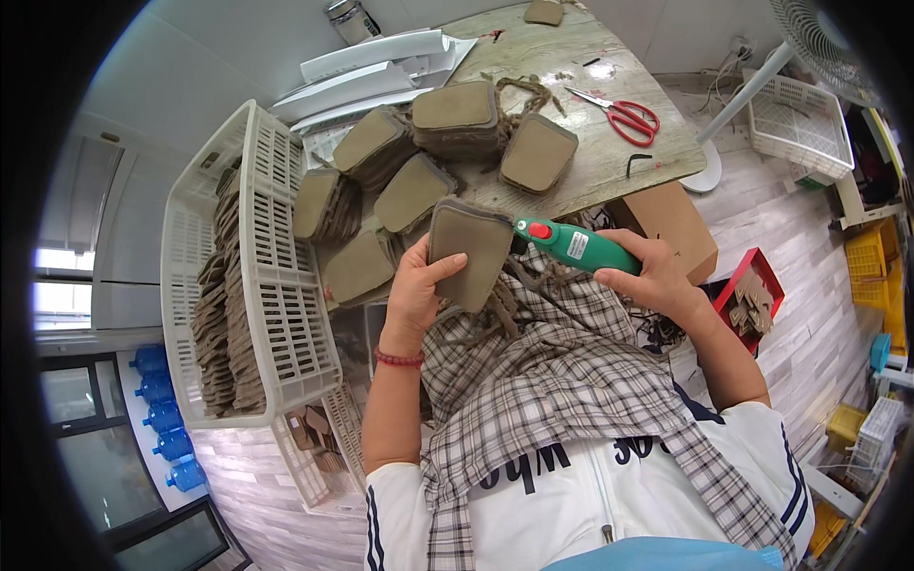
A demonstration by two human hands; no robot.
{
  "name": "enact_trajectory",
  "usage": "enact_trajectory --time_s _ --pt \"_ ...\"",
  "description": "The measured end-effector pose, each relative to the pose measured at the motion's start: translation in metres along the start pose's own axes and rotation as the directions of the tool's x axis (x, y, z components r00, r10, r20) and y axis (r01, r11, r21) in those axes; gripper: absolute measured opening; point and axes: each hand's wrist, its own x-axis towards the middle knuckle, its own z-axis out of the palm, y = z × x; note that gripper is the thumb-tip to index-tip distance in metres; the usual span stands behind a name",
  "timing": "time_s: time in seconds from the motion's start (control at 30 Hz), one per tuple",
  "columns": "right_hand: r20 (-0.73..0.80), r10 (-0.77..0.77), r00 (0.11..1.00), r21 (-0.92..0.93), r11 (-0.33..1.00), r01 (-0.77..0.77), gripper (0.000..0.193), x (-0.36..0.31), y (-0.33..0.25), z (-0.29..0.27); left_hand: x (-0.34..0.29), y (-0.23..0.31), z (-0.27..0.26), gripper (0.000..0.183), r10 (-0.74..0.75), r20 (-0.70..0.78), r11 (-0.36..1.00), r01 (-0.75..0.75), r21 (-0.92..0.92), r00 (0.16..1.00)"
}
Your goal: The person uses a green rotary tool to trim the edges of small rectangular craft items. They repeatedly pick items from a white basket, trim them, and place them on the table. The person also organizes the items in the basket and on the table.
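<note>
My left hand [416, 293] grips an olive-tan fabric pad [466, 249] with rounded corners and a darker edge, its thumb lying across the face. In my right hand [652, 271] is a green handheld power tool [581, 245] with a red button. The tool's tip meets the pad's upper right corner or stops right beside it; I cannot tell which. Frayed brown strips [500, 306] hang below the pad over my plaid apron [543, 371]. Beyond my hands, stacks of similar pads [457, 105] stand on the table, and one stack [540, 152] sits nearest the tool.
Red-handled scissors [630, 119] and a black hex key [638, 164] lie on the worn table [533, 52]. A white plastic crate [286, 257] full of brown pieces stands at left. To the right are a cardboard box [674, 228], a red box of scraps [779, 290] and a fan [762, 81].
</note>
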Motion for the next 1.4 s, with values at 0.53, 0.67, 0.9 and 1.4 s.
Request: enact_trajectory --time_s 0.53,0.67,0.9,1.4 --pt "0.046 0.063 0.997 0.100 0.993 -0.067 0.047 -0.002 0.002 0.026 -0.007 -0.014 0.000 0.035 -0.253 0.045 0.938 0.234 0.256 0.966" --pt "0.203 0.243 0.949 0.236 0.928 -0.288 0.045 -0.002 -0.008 0.012 -0.013 0.006 0.003 0.032 -0.305 0.098 0.885 0.244 0.397 0.947" --pt "0.334 0.302 0.893 0.232 0.892 -0.389 0.043 -0.007 0.001 0.000 -0.008 0.018 -0.019 0.025 -0.255 -0.001 0.762 0.201 0.616 0.967" --pt "0.390 0.061 0.919 0.024 0.997 -0.077 0.050 -0.001 0.011 -0.002 -0.021 0.010 0.000 0.020 -0.263 -0.010 0.737 0.208 0.643 0.965"
